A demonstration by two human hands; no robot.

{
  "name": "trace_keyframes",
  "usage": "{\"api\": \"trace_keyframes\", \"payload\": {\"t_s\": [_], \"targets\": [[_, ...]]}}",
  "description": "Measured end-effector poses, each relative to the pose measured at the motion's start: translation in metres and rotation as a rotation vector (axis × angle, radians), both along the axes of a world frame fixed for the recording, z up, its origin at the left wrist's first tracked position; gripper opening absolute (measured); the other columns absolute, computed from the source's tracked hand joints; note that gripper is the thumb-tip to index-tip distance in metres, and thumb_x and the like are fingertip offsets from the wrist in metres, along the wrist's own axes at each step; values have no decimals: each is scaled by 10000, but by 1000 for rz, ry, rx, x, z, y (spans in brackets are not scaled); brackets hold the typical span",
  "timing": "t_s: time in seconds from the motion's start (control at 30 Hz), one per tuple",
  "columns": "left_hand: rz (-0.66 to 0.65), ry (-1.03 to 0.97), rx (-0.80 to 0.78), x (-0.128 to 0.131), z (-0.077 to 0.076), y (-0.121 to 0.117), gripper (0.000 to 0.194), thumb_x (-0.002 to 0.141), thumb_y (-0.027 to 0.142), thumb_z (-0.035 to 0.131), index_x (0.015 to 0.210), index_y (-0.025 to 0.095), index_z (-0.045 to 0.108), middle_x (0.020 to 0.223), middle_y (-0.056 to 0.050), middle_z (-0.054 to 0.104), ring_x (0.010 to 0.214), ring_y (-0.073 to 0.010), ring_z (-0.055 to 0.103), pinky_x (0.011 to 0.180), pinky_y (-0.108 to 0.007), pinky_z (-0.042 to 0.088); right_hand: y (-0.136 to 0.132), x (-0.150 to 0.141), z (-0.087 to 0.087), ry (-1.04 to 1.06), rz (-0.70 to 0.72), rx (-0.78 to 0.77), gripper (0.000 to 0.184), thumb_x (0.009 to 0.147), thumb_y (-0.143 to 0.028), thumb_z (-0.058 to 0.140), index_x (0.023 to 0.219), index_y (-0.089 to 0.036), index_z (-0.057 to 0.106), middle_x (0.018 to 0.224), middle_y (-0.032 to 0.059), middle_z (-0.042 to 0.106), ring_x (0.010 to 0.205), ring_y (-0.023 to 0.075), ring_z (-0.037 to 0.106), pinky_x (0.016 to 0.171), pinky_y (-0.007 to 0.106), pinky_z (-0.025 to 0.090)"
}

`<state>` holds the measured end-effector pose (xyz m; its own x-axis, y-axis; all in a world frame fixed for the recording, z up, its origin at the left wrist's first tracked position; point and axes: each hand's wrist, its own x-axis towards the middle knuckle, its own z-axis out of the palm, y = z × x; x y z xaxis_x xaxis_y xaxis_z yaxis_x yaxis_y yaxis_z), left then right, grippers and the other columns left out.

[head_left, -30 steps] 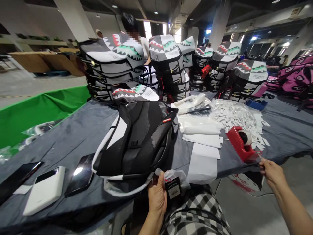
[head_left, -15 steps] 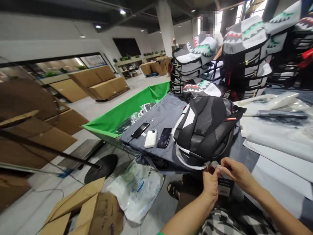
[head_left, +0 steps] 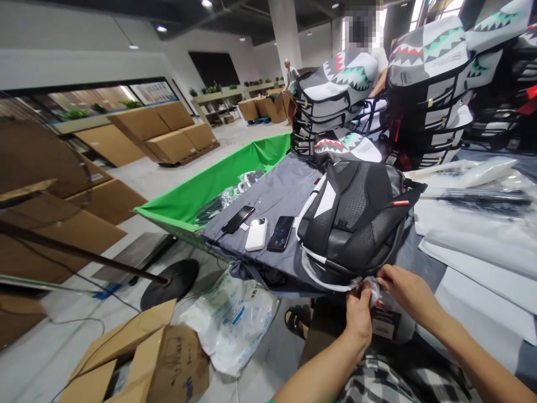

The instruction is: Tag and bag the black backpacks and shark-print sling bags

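Observation:
A black backpack [head_left: 354, 215] with white edging lies back-side up at the table's near edge. Just below it, my left hand [head_left: 358, 314] is closed in a pinch on crumpled clear plastic [head_left: 373, 286]. The fingers of my right hand [head_left: 406, 290] are also closed, at the plastic's right side by the backpack's lower edge. Under the hands hangs a dark tag [head_left: 384, 326] with a pale label, seen through the plastic. Fingers cover part of what is gripped.
Two dark phones [head_left: 281, 233] [head_left: 238, 219] and a white power bank [head_left: 256, 234] lie left of the backpack. Stacked shark-mouth backpacks [head_left: 428, 61] stand behind, near another person. Plastic bags [head_left: 474, 224] lie right. A green-lined bin [head_left: 176, 204] and an open carton [head_left: 176, 364] are left.
The clear plastic between my hands shows more spread out, with a red spot now visible. My right hand has shifted slightly up and away from my left. The view has moved slightly.

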<state>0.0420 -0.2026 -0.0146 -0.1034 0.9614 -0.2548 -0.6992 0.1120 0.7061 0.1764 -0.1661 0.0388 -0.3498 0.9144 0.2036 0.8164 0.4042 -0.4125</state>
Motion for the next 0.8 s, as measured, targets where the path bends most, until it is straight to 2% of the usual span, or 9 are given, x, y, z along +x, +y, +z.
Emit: {"api": "trace_keyframes", "payload": {"t_s": [0.13,0.3,0.37,0.47,0.53,0.6,0.73,0.8], "targets": [[42,-38,-41,2,-4,2,535,609,532,908,978,204,703,1119,-83,736,1134,-262,658,1093,-405,424,5,0,-9,218,42,-211,215,936,-393,386,841,-255,521,741,44,684,669,204,657,642,309,497],[53,-24,-51,1,3,3,553,563,546,926,935,193,719,1065,-92,753,1102,-266,676,1078,-407,445,6,-8,-21,242,6,-251,278,889,-415,369,963,-239,571,850,70,741,774,248,710,686,360,517],[50,-24,-53,1,5,3,546,561,540,929,923,188,721,1044,-92,756,1093,-268,680,1066,-412,456,2,-10,-20,239,-64,-241,278,875,-432,411,989,-244,582,790,44,727,726,246,698,661,356,506],[70,-15,-66,2,5,4,534,580,529,925,930,179,723,1028,-92,756,1068,-265,685,1056,-416,459,-5,-13,-14,273,-160,-121,243,841,-448,480,899,-255,616,790,34,686,686,218,661,634,331,496],[72,-22,-65,3,5,3,533,580,517,930,929,173,722,1011,-89,757,1035,-257,689,1039,-411,469,-8,-14,-12,302,-187,-34,252,823,-469,508,826,-260,648,818,40,648,664,200,627,607,318,487],[70,-35,-57,3,5,3,543,569,515,938,926,170,717,1002,-88,757,1001,-249,692,1014,-404,484,-7,-13,-10,326,-171,-30,283,807,-501,521,775,-263,671,754,37,602,593,190,580,574,320,477],[110,-42,-118,5,3,2,624,519,534,956,958,185,683,1026,-84,750,1013,-255,691,1011,-410,489,3,-9,-8,438,-35,-256,373,784,-590,536,678,-249,643,691,69,638,655,236,630,667,347,534],[126,-48,-141,6,2,3,670,484,544,964,967,188,667,1035,-89,745,1034,-269,687,1029,-426,483,7,-9,-7,483,-19,-397,454,792,-657,528,636,-239,617,640,67,628,627,234,614,614,334,527]]}}
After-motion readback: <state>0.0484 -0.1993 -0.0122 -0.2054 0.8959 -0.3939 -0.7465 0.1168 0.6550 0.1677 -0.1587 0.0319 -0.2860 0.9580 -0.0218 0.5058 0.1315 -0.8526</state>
